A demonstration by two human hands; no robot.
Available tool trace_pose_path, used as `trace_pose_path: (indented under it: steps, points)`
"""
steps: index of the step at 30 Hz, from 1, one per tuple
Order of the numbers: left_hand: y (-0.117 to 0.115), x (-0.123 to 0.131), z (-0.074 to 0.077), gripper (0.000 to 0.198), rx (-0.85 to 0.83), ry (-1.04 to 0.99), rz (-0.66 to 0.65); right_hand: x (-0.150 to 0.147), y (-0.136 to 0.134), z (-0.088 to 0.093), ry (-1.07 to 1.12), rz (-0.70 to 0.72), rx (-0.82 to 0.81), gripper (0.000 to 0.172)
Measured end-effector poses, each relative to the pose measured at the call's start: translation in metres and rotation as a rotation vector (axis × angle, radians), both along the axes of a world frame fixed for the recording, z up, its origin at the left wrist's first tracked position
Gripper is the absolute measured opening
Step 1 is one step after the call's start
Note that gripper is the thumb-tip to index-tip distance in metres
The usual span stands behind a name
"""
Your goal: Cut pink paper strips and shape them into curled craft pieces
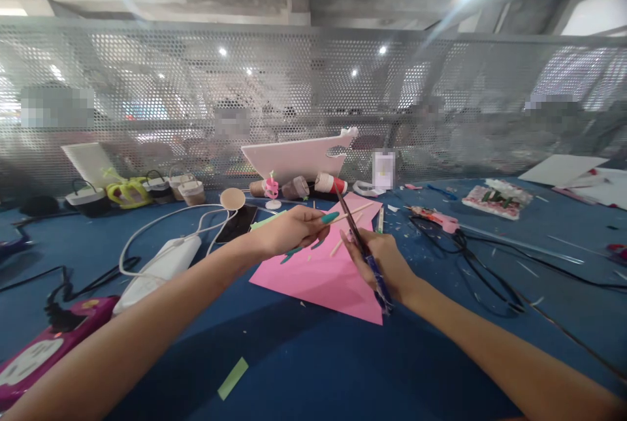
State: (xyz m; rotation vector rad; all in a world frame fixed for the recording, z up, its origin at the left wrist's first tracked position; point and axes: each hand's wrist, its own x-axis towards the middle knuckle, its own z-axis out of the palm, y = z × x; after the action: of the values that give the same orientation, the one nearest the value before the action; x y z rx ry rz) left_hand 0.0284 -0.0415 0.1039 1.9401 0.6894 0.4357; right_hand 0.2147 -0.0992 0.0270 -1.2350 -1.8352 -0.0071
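Observation:
My left hand (298, 232), with long teal nails, is closed in a pinch on a thin wooden stick (356, 211) that points right. In my right hand (385, 258) is a pair of dark scissors (365, 248), blades aimed up and away. The stick crosses the scissors near the blades; whether the blades touch it I cannot tell. Beneath both hands lies a sheet of pink paper (323, 284) on the blue table. Another short stick (337, 248) rests on the paper between my hands.
Paper cups (330, 183) and a white foam board (298, 156) stand at the back against a perforated metal screen (171, 88). A pink glue gun (441, 218) with black cable lies right. At left are a white power bank (159, 271) and a magenta power strip (59, 343).

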Motion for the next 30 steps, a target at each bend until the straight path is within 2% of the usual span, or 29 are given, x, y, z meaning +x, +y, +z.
trace_pose_path:
  steps: [2,7,12,15,22,30]
  points:
    - [0.002,0.002,-0.006,0.034,0.074,-0.032,0.016,-0.001,-0.001,0.001,0.036,0.001,-0.037,0.033]
    - [0.000,0.010,-0.016,0.034,0.076,-0.111,0.097,-0.005,-0.005,0.004,0.203,0.079,-0.186,0.040]
    - [0.003,0.008,-0.018,0.032,0.287,-0.063,0.161,-0.005,-0.006,0.005,0.317,0.161,-0.312,0.043]
    - [0.006,0.005,-0.019,0.032,0.357,-0.044,0.179,-0.005,-0.005,0.006,0.344,0.200,-0.359,0.044]
    - [0.005,0.005,-0.017,0.032,0.385,-0.023,0.173,-0.003,-0.003,0.002,0.421,0.294,-0.438,0.046]
    - [0.007,0.004,-0.018,0.033,0.375,-0.059,0.147,-0.001,0.000,0.001,0.499,0.334,-0.482,0.042]
